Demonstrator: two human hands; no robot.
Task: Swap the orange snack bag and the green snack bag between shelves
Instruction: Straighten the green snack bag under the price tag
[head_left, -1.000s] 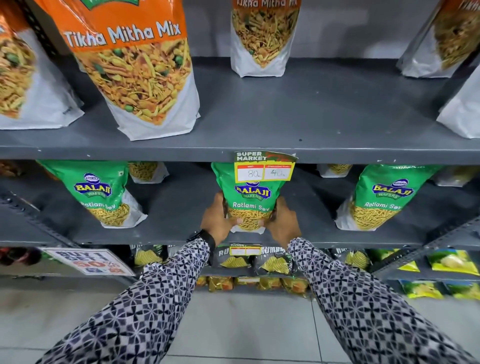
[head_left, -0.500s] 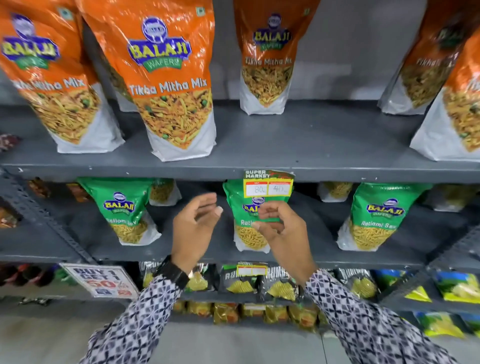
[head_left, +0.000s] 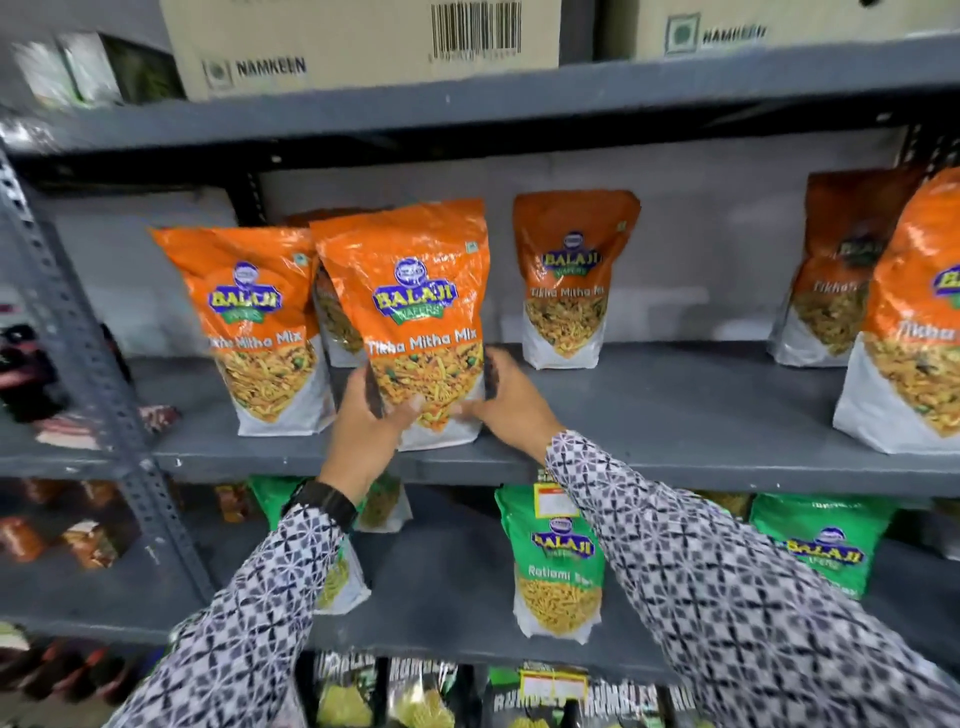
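An orange snack bag (head_left: 410, 296) labelled Tikha Mitha Mix stands upright at the front of the upper grey shelf (head_left: 675, 415). My left hand (head_left: 371, 415) grips its lower left side and my right hand (head_left: 506, 402) grips its lower right side. One shelf down, a green snack bag (head_left: 558, 561) labelled Ratlami Sev stands upright under my right forearm, with nothing holding it.
More orange bags stand on the upper shelf: one to the left (head_left: 254, 322), one further back (head_left: 571, 275), two at the right edge (head_left: 914, 322). Other green bags (head_left: 821, 545) share the lower shelf. Cardboard boxes (head_left: 363, 41) sit on top. A metal upright (head_left: 78, 332) is at the left.
Both hands let go of the green bag on the lower shelf, rose to the upper shelf and closed on the orange bag. The view tilted upward.
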